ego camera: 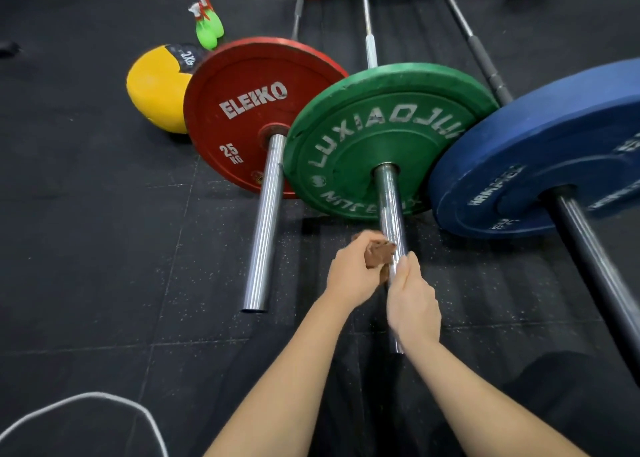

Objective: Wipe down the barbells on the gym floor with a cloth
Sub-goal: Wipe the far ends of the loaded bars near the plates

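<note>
Your left hand (349, 278) pinches the cloth (379, 254) against the middle bar (389, 200) near the green plate (381, 138), your right hand (412, 304) curled round the bar nearer its end; loosen that grip and it may roll on the floor (104, 249).

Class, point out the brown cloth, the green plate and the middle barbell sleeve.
brown cloth (379, 254), head view, its bunched middle.
green plate (381, 143), head view, flat face above the hub.
middle barbell sleeve (388, 197), head view, bare chrome below the plate.

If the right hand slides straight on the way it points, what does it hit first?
Likely the green plate, following the sleeve; the right hand may brush the brown cloth beside it.
</note>
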A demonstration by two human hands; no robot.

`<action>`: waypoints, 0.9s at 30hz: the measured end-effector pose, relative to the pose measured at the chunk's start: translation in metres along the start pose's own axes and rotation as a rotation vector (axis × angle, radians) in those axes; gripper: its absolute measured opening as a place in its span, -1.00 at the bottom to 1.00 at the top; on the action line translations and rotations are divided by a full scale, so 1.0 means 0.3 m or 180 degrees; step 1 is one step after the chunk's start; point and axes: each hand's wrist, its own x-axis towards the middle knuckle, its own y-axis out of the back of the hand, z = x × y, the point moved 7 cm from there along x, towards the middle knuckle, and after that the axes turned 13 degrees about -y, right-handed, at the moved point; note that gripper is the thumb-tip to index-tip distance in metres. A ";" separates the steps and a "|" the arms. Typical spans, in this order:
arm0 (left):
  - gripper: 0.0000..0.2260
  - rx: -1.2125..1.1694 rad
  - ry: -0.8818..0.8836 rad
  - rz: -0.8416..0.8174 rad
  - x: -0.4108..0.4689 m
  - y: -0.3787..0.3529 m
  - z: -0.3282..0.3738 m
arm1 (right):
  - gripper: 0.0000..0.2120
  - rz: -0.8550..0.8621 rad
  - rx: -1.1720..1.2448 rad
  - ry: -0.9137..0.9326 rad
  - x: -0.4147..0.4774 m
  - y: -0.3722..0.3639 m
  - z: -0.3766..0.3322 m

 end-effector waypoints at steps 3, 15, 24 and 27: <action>-0.60 -0.0016 -0.0026 0.0051 -0.068 -0.014 0.002 | -0.44 -0.0023 0.0185 -0.0067 0.007 0.002 0.003; -0.68 0.0562 0.0094 0.0149 -0.021 0.025 0.110 | -0.39 0.0068 0.0183 0.0017 0.008 -0.006 0.005; -0.55 0.0110 0.0281 0.0068 -0.179 -0.018 0.027 | -0.51 0.0113 0.0047 0.0054 0.019 -0.020 0.015; -0.58 0.0200 0.0310 0.0133 -0.107 0.003 0.031 | -0.57 0.0216 -0.0163 0.0220 0.026 -0.020 0.012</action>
